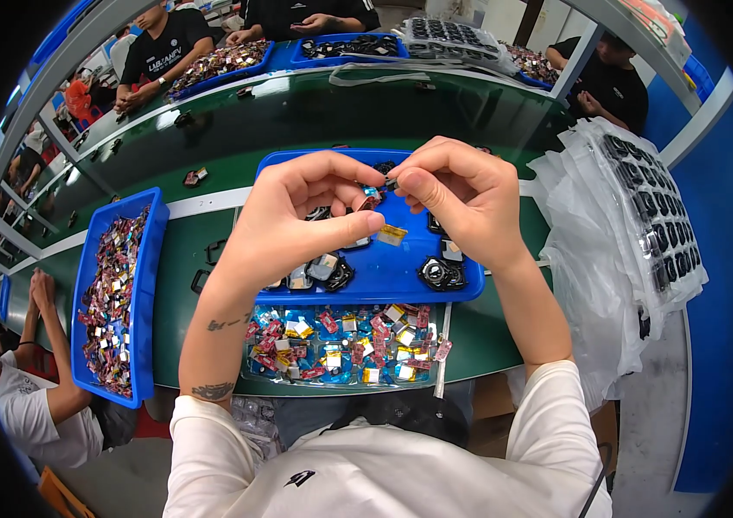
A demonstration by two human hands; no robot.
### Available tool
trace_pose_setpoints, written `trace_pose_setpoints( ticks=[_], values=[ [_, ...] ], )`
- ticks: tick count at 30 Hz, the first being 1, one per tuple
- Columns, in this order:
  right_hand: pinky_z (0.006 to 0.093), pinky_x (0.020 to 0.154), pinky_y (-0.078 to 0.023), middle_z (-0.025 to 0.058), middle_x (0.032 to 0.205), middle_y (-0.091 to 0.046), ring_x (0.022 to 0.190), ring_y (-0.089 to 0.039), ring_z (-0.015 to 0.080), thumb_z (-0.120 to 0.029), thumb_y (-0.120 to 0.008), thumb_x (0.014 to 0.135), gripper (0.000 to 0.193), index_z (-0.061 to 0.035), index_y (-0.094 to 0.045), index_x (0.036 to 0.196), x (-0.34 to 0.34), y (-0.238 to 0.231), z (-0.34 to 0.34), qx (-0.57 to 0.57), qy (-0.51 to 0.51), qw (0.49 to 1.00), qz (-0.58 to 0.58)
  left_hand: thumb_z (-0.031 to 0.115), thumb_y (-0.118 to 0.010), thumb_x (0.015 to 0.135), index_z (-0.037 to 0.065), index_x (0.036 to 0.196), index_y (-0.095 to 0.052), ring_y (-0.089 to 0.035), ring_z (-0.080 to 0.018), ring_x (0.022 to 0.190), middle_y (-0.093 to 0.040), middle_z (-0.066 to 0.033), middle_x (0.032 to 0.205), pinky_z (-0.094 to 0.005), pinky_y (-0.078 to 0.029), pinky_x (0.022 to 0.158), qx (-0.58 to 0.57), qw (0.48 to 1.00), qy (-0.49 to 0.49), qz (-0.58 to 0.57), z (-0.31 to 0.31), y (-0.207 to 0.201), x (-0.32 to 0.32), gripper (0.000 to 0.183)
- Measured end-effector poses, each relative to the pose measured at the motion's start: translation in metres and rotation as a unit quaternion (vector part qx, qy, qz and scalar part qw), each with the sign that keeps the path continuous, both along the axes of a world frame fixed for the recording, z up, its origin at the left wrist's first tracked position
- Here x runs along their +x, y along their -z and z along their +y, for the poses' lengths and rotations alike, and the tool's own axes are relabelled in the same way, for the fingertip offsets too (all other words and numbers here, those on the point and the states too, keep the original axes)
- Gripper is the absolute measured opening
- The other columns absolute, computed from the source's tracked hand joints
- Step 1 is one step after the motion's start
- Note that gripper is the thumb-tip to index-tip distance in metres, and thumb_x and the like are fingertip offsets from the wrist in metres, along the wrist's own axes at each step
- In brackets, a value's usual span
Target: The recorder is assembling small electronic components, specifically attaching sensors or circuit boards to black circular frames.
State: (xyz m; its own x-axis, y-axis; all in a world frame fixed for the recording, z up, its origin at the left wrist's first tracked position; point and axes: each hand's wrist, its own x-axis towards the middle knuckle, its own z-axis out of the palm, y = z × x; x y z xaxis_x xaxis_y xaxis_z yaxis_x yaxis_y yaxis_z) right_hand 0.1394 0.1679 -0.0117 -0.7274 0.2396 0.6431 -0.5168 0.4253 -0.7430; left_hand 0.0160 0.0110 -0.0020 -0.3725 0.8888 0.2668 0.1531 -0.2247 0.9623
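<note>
While the left hand (pixel 297 207), with curled fingers, holds a small red circuit board (pixel 371 203) above the blue tray (pixel 388 278) on the green bench (pixel 181 246), the right hand (pixel 463 197) brings thumb and forefinger close beside it, whether gripping something one cannot tell.

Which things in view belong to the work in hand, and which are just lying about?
Seem part of it:
- left hand, holding a red-and-blue piece
- right hand, fingertips close by
- blue tray beneath
- black cases in it
- red boards, nearer the body

Seem just lying about:
- plastic sheeting, right
- loose piece, upper left
</note>
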Motion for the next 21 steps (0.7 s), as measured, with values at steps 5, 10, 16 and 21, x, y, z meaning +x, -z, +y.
trace_pose_setpoints(
  ticks=[5, 10, 16, 21],
  values=[
    [0.0203, 0.063, -0.049, 0.0051, 0.079, -0.062, 0.071, -0.06, 0.0087, -0.006, -0.065, 0.084, 0.009, 0.0031, -0.065, 0.085, -0.0007, 0.0007, 0.0007, 0.0, 0.039, 0.999, 0.0, 0.006, -0.068, 0.079, -0.005, 0.091, -0.066, -0.062, -0.0104, 0.078, -0.066, -0.007, 0.083, -0.0228, -0.05, 0.07, 0.034, 0.996, -0.04, 0.066, 0.0023, 0.0053, -0.0012, 0.016],
    [0.02, 0.062, -0.048, 0.0053, 0.079, -0.062, 0.07, -0.06, 0.0085, -0.007, -0.065, 0.085, 0.009, 0.0028, -0.065, 0.084, -0.0018, 0.0029, 0.0, -0.002, 0.035, 0.999, 0.01, 0.006, -0.068, 0.079, -0.005, 0.091, -0.067, -0.063, -0.0108, 0.076, -0.067, -0.0079, 0.084, -0.0236, -0.051, 0.07, 0.036, 0.996, -0.056, 0.06, 0.0023, 0.0031, 0.0022, 0.016],
    [0.0201, 0.06, -0.048, 0.0044, 0.074, -0.063, 0.067, -0.06, 0.0084, -0.008, -0.067, 0.084, 0.01, 0.0018, -0.065, 0.083, -0.0025, 0.0023, -0.0044, -0.043, 0.01, 0.999, -0.021, 0.008, -0.07, 0.08, -0.003, 0.088, -0.067, -0.06, -0.0077, 0.071, -0.066, -0.0052, 0.081, -0.0216, -0.05, 0.066, 0.001, 0.997, -0.065, 0.048, 0.0012, 0.006, 0.0014, 0.014],
    [0.0195, 0.058, -0.047, 0.0028, 0.07, -0.063, 0.064, -0.058, 0.0074, -0.011, -0.068, 0.084, 0.012, -0.0006, -0.065, 0.081, -0.0012, 0.0043, -0.0013, -0.174, -0.084, 0.98, -0.044, 0.009, -0.069, 0.082, -0.001, 0.088, -0.067, -0.058, -0.0059, 0.072, -0.065, -0.0025, 0.078, -0.019, -0.047, 0.062, 0.054, 0.998, -0.01, -0.013, 0.0006, 0.0073, -0.0013, 0.012]
  ],
)
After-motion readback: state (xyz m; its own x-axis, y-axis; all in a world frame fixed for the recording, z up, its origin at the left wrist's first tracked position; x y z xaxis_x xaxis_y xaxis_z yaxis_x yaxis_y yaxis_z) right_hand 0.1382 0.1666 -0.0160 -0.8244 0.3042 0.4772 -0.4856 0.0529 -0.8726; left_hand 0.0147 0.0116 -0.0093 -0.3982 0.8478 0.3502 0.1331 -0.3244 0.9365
